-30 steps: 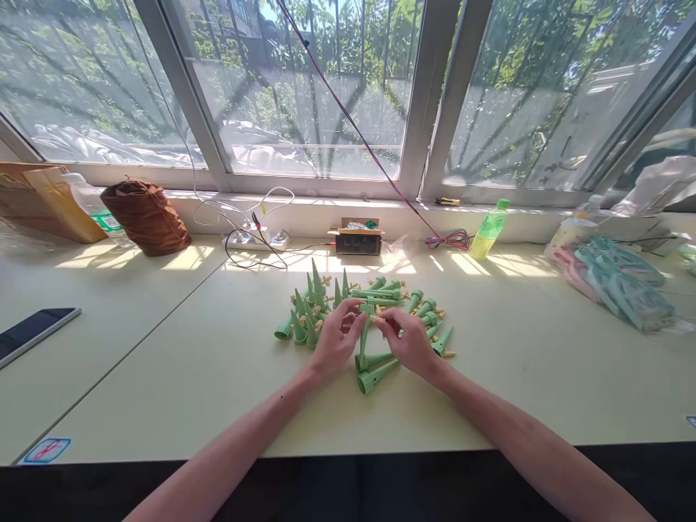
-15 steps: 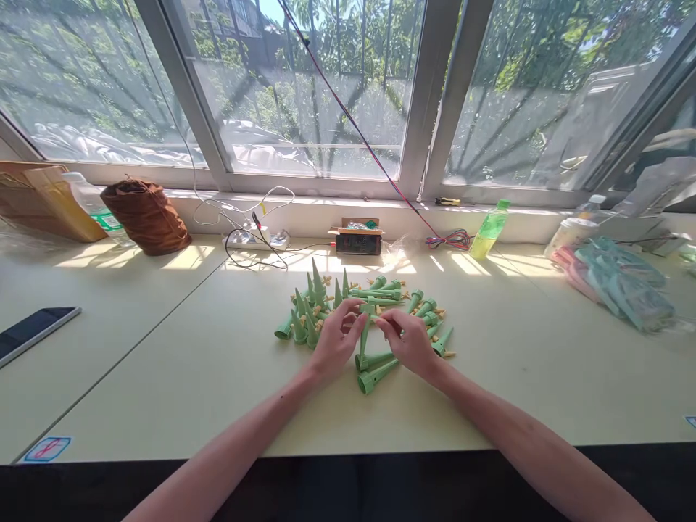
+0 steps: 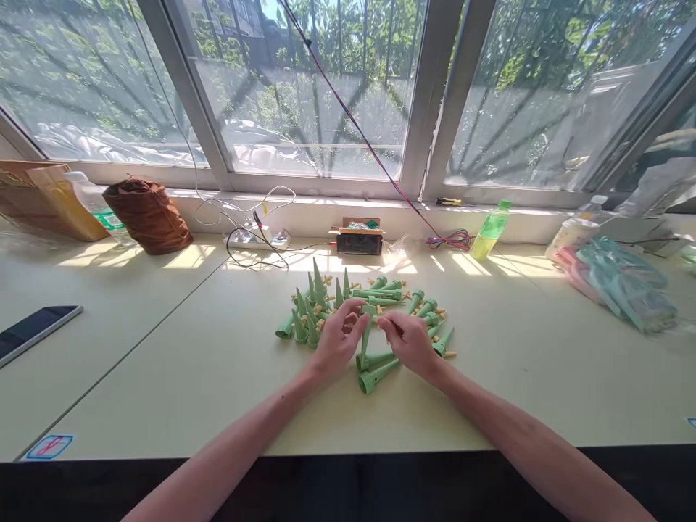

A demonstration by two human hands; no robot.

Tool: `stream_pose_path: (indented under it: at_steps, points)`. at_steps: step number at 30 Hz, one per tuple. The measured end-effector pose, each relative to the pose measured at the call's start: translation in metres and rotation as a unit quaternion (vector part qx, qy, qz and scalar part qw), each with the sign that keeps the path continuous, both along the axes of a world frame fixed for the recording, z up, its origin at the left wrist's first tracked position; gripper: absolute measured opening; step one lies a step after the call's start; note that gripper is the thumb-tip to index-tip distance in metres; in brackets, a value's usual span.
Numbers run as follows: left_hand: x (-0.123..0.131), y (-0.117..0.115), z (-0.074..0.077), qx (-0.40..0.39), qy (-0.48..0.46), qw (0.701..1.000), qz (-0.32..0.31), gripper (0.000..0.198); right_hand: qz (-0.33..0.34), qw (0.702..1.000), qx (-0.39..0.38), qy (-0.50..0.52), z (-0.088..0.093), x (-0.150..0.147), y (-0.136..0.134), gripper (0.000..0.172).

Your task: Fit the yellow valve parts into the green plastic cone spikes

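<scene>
My left hand [image 3: 340,336] holds a green cone-shaped spike [image 3: 366,337] by its wide cap, its tip pointing down. Just to the right, my right hand [image 3: 407,338] is closed in a pinch beside the cap; what its fingertips hold is too small to make out. Several green spikes stand upright [image 3: 312,330] left of my left hand. More lie on their sides behind and right of the hands, with small tan pieces among them. Two spikes lie in front, the nearer one [image 3: 375,378] with its open end toward me.
A phone [image 3: 37,330] lies at the far left. Along the window side are a brown bag [image 3: 148,217], a power strip [image 3: 255,239], a small box [image 3: 359,241], a green bottle [image 3: 490,230] and plastic-wrapped items [image 3: 625,283].
My right hand's fingertips have shifted slightly and are a little farther from the cap. My left hand keeps its hold on the spike.
</scene>
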State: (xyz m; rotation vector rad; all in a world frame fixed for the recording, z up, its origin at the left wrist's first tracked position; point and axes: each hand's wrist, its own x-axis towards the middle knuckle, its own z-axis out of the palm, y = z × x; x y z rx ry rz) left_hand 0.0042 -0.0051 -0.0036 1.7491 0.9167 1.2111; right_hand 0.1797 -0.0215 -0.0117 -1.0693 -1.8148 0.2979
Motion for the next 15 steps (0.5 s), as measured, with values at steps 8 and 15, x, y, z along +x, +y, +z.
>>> stream_pose_path:
  at_steps: [8,15]
  points:
    - [-0.0001,-0.0008,-0.0005,-0.003,0.006,1.000,-0.003,0.031,0.002,1.000,0.005,-0.014,-0.0010,0.0002,0.0003,0.045]
    - [0.0008,0.0015,0.0002,-0.047,-0.040,0.998,-0.015,0.032,0.005,1.000,-0.011,-0.006,-0.0006,0.0003,0.0027,0.045]
